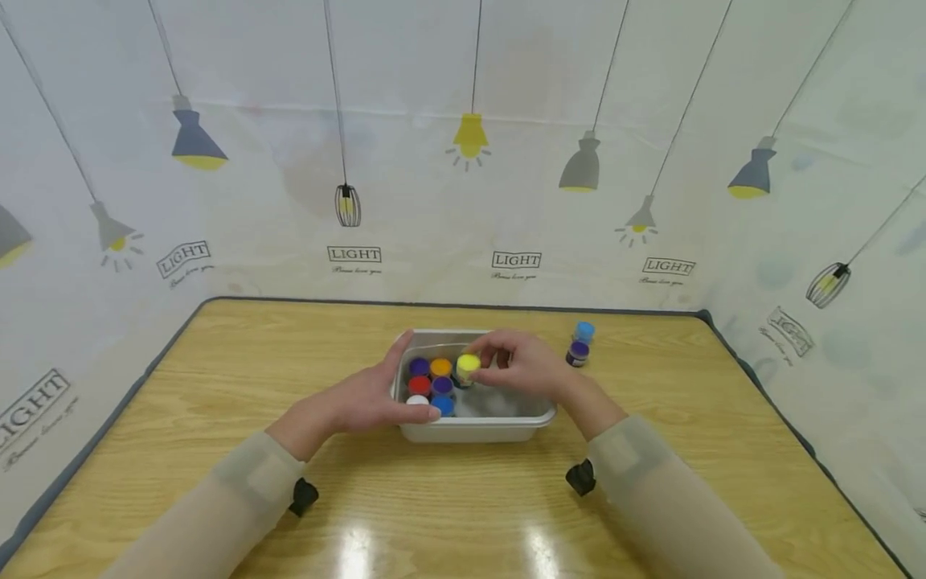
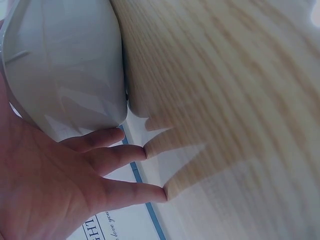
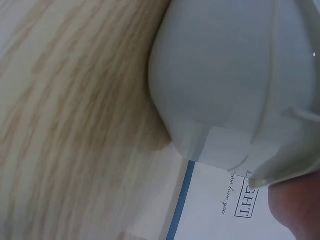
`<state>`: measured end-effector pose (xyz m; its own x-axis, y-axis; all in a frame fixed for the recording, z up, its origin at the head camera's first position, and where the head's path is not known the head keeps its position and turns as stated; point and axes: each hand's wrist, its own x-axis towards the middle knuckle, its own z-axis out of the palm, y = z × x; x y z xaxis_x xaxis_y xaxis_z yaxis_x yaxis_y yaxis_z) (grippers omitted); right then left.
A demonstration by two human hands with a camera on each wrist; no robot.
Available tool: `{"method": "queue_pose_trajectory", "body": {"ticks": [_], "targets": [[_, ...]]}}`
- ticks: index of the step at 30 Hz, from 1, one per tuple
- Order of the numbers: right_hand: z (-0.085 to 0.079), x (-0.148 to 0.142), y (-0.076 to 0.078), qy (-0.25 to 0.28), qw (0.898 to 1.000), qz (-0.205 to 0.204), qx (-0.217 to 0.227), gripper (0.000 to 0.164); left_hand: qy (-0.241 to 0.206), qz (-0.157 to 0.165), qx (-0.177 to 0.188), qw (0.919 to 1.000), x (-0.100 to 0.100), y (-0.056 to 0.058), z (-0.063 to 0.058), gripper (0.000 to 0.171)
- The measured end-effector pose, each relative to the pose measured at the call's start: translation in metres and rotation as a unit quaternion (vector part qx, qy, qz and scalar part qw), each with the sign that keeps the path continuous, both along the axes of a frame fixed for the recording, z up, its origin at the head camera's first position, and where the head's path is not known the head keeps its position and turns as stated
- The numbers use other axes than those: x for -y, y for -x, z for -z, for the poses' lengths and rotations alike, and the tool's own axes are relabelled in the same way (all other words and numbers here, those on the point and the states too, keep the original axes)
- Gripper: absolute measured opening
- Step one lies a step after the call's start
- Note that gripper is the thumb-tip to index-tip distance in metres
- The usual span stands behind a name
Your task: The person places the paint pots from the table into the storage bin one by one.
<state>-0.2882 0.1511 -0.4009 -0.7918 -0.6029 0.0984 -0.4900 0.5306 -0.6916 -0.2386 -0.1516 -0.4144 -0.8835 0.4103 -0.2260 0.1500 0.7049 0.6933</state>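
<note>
My right hand [image 1: 531,366] pinches a small paint jar with a yellow lid [image 1: 468,364] between thumb and fingers, inside a white plastic tub [image 1: 470,434]. Left of that jar, in the tub, stand several similar jars, among them an orange-lidded jar [image 1: 440,367], a red-lidded jar [image 1: 419,387] and a blue-lidded jar [image 1: 443,405]. My left hand [image 1: 369,396] lies at the tub's left end, thumb along the front rim. The left wrist view shows its fingers [image 2: 132,192] straight and spread beside the tub wall, fingertips at the tabletop.
On the wooden table [image 1: 289,346], behind and right of the tub, stand a light-blue-lidded jar [image 1: 584,331] and a purple-lidded jar [image 1: 577,353]. A pale curtain [image 1: 405,161] printed with lamps rises along the table's back and sides.
</note>
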Motion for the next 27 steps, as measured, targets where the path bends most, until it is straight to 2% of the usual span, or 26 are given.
{"method": "queue_pose_trajectory", "body": {"ticks": [7,12,27], "targets": [[0.0009,0.0036,-0.0039,-0.066,0.998,-0.001,0.002,0.027,0.001,0.001,-0.002,1.0000,0.0013,0.0000,0.0001,0.137],[0.0010,0.0056,-0.0050,-0.113,0.993,-0.012,-0.017,0.027,-0.002,-0.001,0.003,1.0000,0.0012,-0.0008,-0.0006,0.136],[0.0006,0.0098,-0.0015,-0.233,0.970,-0.039,-0.055,0.034,0.003,0.004,-0.002,1.0000,-0.0005,0.0005,-0.0009,0.137]]}}
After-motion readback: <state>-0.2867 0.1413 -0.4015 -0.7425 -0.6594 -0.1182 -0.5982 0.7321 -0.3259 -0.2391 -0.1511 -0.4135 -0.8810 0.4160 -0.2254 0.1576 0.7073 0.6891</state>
